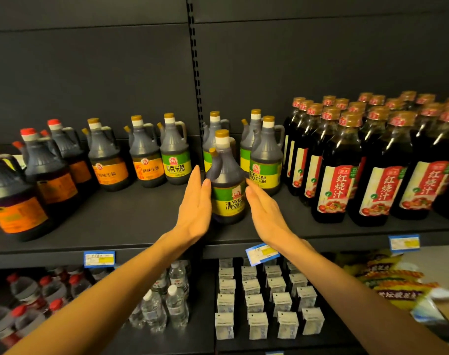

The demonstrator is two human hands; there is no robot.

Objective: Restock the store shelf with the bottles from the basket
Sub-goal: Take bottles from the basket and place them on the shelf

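Note:
A dark vinegar jug (227,185) with a green and yellow label and a gold cap stands upright on the dark shelf (131,221), near its front edge. My left hand (196,203) is flat with straight fingers against the jug's left side. My right hand (263,206) is flat against its right side, fingertips at the label. Several matching green-label jugs (265,160) stand behind it and to both sides. No basket is in view.
Orange-label soy jugs (108,160) and red-capped jugs (49,165) fill the shelf's left part. Tall red-label sauce bottles (336,172) crowd the right. Below are water bottles (164,301), small white cartons (256,301), yellow packets (390,278) and price tags (99,259).

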